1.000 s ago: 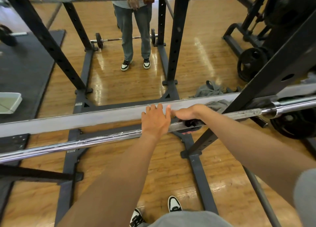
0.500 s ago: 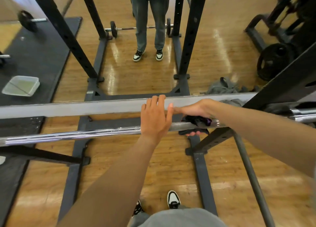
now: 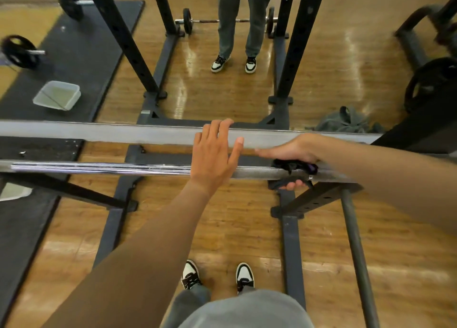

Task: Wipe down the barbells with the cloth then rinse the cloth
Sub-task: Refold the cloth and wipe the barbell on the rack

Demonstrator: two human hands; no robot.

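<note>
A chrome barbell (image 3: 103,168) runs left to right across the rack in front of me. My left hand (image 3: 214,154) lies flat on the bar with straight fingers that reach up onto the grey ledge (image 3: 99,132) behind it. Just to its right, my right hand (image 3: 290,154) grips a dark cloth (image 3: 294,167) wrapped round the bar, fingertips showing underneath. A clear plastic tub (image 3: 58,95) holding pale liquid sits on the black mat at the left.
Black rack uprights (image 3: 296,45) and floor rails (image 3: 293,248) surround me. A mirror behind the ledge shows a standing person (image 3: 238,31) and a small barbell (image 3: 227,21). A grey garment (image 3: 346,122) lies at right, weight plates (image 3: 430,82) beyond it.
The view has tipped downward and shifted, bringing the tub and my shoes into sight. Both hands stay on the bar; my right hand with the cloth has slid slightly along it.
</note>
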